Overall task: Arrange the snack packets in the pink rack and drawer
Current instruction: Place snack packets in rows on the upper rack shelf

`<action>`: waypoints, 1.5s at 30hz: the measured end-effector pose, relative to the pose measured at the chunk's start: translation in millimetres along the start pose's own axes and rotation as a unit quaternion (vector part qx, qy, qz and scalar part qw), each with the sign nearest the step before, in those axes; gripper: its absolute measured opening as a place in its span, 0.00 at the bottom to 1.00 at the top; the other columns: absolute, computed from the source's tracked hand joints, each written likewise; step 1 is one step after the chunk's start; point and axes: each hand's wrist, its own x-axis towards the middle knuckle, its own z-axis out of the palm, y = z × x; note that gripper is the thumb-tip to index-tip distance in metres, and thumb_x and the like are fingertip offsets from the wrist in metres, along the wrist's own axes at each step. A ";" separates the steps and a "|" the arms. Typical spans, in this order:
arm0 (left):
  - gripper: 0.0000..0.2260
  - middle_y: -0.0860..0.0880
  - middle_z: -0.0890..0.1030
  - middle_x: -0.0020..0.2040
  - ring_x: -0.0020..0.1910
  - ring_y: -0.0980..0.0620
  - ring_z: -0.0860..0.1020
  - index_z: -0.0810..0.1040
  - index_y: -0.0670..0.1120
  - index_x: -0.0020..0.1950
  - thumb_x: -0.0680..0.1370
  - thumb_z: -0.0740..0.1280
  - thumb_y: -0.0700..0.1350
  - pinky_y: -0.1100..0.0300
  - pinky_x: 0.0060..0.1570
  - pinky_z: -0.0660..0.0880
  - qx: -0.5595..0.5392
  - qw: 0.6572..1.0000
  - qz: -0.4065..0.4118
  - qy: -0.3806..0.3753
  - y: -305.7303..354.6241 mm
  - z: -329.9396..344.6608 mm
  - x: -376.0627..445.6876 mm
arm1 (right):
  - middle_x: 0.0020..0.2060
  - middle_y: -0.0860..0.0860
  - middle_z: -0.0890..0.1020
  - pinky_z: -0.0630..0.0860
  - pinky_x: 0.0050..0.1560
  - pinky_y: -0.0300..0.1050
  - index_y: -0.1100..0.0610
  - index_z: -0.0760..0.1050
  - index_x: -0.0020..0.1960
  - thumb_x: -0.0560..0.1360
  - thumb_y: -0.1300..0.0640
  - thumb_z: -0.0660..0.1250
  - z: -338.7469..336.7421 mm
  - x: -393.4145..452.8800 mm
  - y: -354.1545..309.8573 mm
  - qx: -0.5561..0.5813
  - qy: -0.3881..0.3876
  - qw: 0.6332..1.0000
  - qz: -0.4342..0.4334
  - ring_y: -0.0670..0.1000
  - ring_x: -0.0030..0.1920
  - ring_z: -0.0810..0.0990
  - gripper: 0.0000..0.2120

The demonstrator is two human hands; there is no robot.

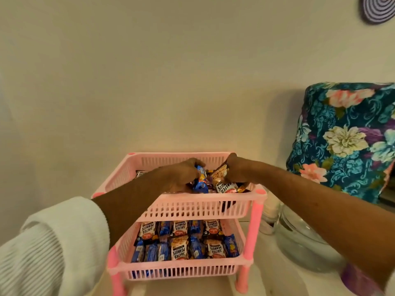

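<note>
At the lower left of the frame I see a ribbed white sleeve (49, 248), soft and thick, pushed back from my left forearm. My left hand (181, 174) reaches into the top tier of the pink rack (188, 207), a slatted plastic two-tier stand with rounded corner posts, set at the centre bottom of the frame. Its fingers are curled around a glossy blue snack packet (201, 181), held upright above the tier floor. Just to the right, my right hand (235, 169) is pinched closed on a crinkled salted peanuts packet (222, 178), whose lower end rests among other packets in the same tier. The lower tier (181, 269) is packed with two neat rows of blue packets and peanut packets (179, 248), lying flat and touching. Right of the rack stands a rounded clear glass jar (303, 240). In the right middle of the frame sits a boxy shape under a teal floral cloth cover (346, 135).
</note>
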 end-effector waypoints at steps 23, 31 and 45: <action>0.11 0.51 0.74 0.49 0.48 0.49 0.79 0.77 0.49 0.57 0.79 0.66 0.35 0.56 0.42 0.82 0.248 0.965 -0.071 -0.051 -17.6 5.9 36.3 | 0.66 0.52 0.78 0.72 0.61 0.44 0.50 0.79 0.67 0.76 0.62 0.71 15.5 22.6 35.7 -0.268 -0.017 0.945 -0.184 0.54 0.65 0.76 0.20; 0.15 0.46 0.74 0.66 0.52 0.50 0.75 0.78 0.46 0.64 0.79 0.65 0.34 0.59 0.46 0.78 0.304 0.952 -0.021 -0.004 -22.7 4.3 26.6 | 0.60 0.52 0.82 0.74 0.55 0.42 0.51 0.81 0.63 0.74 0.65 0.73 12.3 19.4 34.6 -0.237 -0.036 0.944 -0.226 0.52 0.59 0.80 0.19; 0.09 0.48 0.78 0.61 0.57 0.48 0.76 0.79 0.49 0.56 0.76 0.70 0.42 0.52 0.59 0.75 0.318 0.940 0.088 0.082 -35.0 -0.2 9.3 | 0.61 0.51 0.82 0.72 0.58 0.40 0.54 0.82 0.60 0.73 0.66 0.72 11.0 0.7 39.7 -0.174 0.055 0.956 -0.229 0.51 0.61 0.79 0.17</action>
